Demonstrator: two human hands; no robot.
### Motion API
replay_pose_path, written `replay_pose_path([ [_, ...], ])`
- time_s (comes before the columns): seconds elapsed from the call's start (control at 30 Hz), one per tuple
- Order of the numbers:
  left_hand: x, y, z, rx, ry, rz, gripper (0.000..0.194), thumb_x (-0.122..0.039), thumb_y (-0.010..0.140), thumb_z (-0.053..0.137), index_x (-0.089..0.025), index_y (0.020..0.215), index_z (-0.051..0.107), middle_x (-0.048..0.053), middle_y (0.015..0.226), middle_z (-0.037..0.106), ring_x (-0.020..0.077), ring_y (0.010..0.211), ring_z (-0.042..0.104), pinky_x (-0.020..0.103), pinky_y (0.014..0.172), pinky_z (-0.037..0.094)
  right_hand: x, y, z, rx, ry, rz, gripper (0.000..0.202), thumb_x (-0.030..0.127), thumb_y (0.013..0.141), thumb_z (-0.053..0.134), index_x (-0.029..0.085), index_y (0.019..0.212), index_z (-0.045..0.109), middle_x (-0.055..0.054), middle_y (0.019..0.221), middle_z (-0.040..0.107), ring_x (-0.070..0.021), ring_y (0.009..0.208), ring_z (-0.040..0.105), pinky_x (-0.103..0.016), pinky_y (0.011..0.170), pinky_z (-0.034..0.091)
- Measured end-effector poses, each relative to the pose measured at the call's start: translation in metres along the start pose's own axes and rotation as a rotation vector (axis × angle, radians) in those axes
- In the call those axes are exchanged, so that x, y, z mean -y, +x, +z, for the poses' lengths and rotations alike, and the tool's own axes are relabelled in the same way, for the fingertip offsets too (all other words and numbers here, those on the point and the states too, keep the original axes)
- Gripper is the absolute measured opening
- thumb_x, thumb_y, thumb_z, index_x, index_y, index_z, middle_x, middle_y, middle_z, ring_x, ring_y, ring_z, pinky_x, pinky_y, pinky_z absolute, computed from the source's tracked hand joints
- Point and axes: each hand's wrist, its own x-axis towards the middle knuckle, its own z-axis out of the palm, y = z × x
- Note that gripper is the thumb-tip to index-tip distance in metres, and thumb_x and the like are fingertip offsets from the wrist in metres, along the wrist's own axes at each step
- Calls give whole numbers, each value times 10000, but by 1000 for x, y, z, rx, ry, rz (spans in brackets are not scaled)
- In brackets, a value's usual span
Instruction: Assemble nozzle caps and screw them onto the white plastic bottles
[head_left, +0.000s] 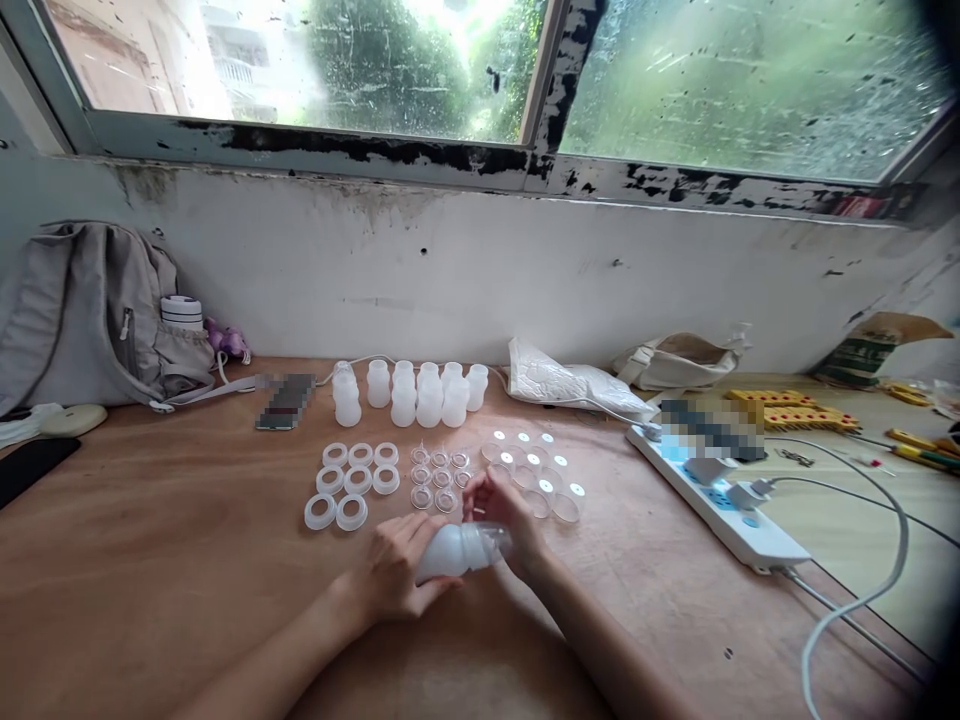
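My left hand (405, 565) is wrapped round a small milky-white plastic bottle (442, 555), lying sideways just above the table. A clear cap (491, 543) covers its right-hand end. Beside that cap is my right hand (510, 515), its palm close to the cap's end and its fingers loosely bent and apart; whether it touches the cap I cannot tell. Beyond the hands lie several translucent white rings (358, 481) at left. Small clear nipple-like pieces (441, 477) sit in the middle. At right are clear round covers (566, 510) with white discs (546, 487).
Several milky bottles (429, 400) stand at the back. A phone (285, 402) lies left of them, near a grey backpack (97, 310). To the right are a white plastic package (570, 385), a power strip (727, 515) and looping white cables (900, 540).
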Motion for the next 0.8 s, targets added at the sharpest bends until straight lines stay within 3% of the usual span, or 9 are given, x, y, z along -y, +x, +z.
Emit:
replay_pose_path([
  [0.17,-10,3,7,-119,-165,-108,455,-332,790,499,-193,1188,328,107,1078,528,231,980,532,368,831,460,2,1,-7,-153,-159,-162,316,469,786,464,177,702,551,-17,642,484,-132,558,457,-230,486,368],
  [0.3,-5,3,2,-131,-155,-101,481,-283,805,470,-197,1239,283,120,1141,484,238,1062,486,398,892,425,6,-3,-7,-134,-169,-274,324,495,804,418,205,835,558,-32,757,512,-155,636,498,-262,519,419],
  [0.47,6,3,-2,-247,-150,-180,442,-326,820,481,-226,1219,319,87,1130,493,221,1077,472,398,903,417,21,-6,4,-78,-351,-325,270,427,737,579,214,894,523,-33,801,544,-158,656,528,-314,596,479],
  [0.57,10,5,-4,-319,-203,-246,466,-348,798,525,-236,1208,334,73,1126,493,207,1069,475,373,899,421,32,1,17,-87,-437,-372,265,408,750,577,218,924,518,-33,813,565,-163,705,550,-303,617,488],
  [0.7,23,10,-10,-595,-254,-373,576,-356,786,542,-227,1265,248,113,1231,395,227,1114,439,394,902,412,51,32,37,-109,-585,-506,251,399,773,558,209,934,527,-42,821,585,-170,747,567,-298,659,476],
  [0.8,41,13,-21,-810,-266,-477,422,-306,855,423,-233,1243,274,111,1200,413,202,1055,485,369,859,442,65,69,55,-136,-754,-673,238,385,776,558,207,934,540,-43,854,595,-170,784,563,-311,731,452],
])
